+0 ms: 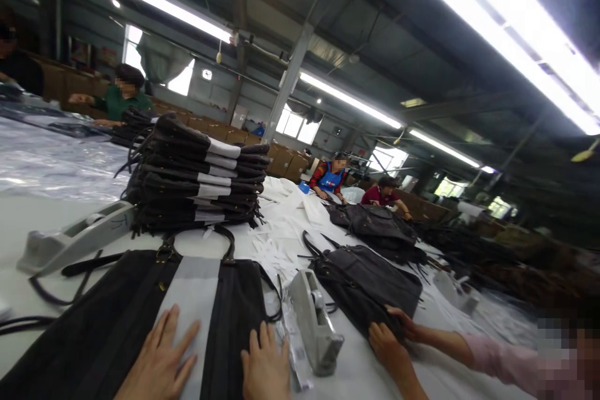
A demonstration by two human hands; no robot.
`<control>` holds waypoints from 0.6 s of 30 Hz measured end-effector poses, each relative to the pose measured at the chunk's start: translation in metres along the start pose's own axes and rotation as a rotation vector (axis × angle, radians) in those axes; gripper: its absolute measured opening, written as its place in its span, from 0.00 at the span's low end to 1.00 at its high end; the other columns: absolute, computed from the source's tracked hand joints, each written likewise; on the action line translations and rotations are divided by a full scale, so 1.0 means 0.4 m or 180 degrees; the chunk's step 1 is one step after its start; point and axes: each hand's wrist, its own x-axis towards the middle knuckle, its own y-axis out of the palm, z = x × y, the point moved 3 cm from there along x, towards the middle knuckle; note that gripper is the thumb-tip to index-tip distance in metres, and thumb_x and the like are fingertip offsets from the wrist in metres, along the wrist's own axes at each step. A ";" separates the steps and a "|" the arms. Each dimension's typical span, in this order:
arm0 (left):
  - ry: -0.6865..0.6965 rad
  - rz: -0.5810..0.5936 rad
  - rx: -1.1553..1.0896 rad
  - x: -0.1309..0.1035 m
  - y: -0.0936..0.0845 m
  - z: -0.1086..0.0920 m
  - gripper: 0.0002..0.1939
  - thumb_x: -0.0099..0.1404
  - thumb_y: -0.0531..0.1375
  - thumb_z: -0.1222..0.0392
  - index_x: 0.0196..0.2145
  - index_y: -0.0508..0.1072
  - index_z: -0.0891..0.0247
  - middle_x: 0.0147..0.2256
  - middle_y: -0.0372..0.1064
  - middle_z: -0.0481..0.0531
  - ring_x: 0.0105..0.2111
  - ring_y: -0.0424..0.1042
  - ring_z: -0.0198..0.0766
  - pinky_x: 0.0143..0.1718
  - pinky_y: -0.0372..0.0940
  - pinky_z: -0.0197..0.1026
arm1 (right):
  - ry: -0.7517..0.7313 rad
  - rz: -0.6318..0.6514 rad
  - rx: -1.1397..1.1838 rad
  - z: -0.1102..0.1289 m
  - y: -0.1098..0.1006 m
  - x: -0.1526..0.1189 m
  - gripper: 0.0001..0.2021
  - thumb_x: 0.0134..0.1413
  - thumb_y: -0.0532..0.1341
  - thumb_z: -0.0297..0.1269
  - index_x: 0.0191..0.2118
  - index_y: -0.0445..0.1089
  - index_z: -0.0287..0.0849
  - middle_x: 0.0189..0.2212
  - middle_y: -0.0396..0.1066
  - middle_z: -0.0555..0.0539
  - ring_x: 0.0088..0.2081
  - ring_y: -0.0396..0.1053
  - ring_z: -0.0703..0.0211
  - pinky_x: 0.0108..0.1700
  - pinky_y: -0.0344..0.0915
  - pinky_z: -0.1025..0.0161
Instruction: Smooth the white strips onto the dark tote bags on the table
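Note:
My left hand (162,356) lies flat, fingers spread, on a dark fabric bag (117,319) with a grey paper sheet (194,287) wrapped over its middle. My right hand (265,365) presses flat on the bag's right part, fingers together. The bag lies on the white table (14,225) right in front of me, its straps trailing to the left.
A tall stack of folded dark bags (197,178) stands behind. Grey tape dispensers sit at left (75,237) and right (314,319). A co-worker's hands (391,337) hold another dark bag (365,281) at right. More people work farther down the table.

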 end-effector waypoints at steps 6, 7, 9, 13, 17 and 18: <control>-0.0023 0.0230 0.0072 0.009 -0.018 -0.014 0.25 0.66 0.53 0.50 0.61 0.62 0.47 0.65 0.52 0.61 0.65 0.47 0.58 0.62 0.54 0.57 | -0.0820 -0.0439 0.0110 -0.332 -0.195 -0.070 0.28 0.58 0.54 0.53 0.64 0.53 0.60 0.61 0.63 0.47 0.61 0.61 0.45 0.55 0.63 0.39; -0.0047 0.0352 0.0074 0.016 -0.029 -0.018 0.26 0.65 0.54 0.51 0.61 0.62 0.48 0.65 0.52 0.60 0.65 0.48 0.58 0.62 0.54 0.56 | -0.0869 -0.0494 0.0113 -0.392 -0.235 -0.067 0.30 0.56 0.57 0.53 0.64 0.52 0.61 0.59 0.65 0.47 0.60 0.62 0.45 0.55 0.64 0.40; -0.0120 0.0546 0.0093 0.033 -0.063 -0.022 0.27 0.65 0.54 0.52 0.61 0.61 0.49 0.65 0.53 0.61 0.64 0.50 0.57 0.62 0.55 0.56 | -0.0964 -0.0586 0.0114 -0.486 -0.290 -0.058 0.30 0.53 0.58 0.51 0.62 0.53 0.68 0.53 0.71 0.51 0.56 0.65 0.40 0.48 0.66 0.39; -0.0087 0.0176 0.0364 0.043 -0.175 0.017 0.28 0.65 0.54 0.48 0.62 0.57 0.47 0.65 0.50 0.61 0.65 0.47 0.57 0.62 0.52 0.58 | -0.1163 -0.0694 0.0112 -0.559 -0.279 -0.046 0.23 0.54 0.54 0.50 0.54 0.55 0.86 0.40 0.76 0.59 0.51 0.69 0.36 0.36 0.66 0.38; -0.0382 -0.0315 0.1142 -0.029 -0.234 0.154 0.29 0.61 0.56 0.45 0.60 0.60 0.43 0.66 0.49 0.55 0.66 0.43 0.60 0.63 0.41 0.65 | -0.1284 -0.0770 0.0142 -0.581 -0.217 -0.035 0.23 0.56 0.49 0.53 0.57 0.52 0.83 0.40 0.76 0.58 0.51 0.69 0.39 0.37 0.67 0.39; -0.0521 -0.0366 0.1277 -0.055 -0.230 0.195 0.28 0.60 0.56 0.45 0.59 0.63 0.43 0.65 0.53 0.54 0.65 0.45 0.61 0.63 0.41 0.66 | -0.1283 -0.0823 0.0168 -0.594 -0.212 -0.028 0.23 0.56 0.49 0.54 0.58 0.53 0.81 0.41 0.76 0.57 0.51 0.69 0.39 0.37 0.67 0.38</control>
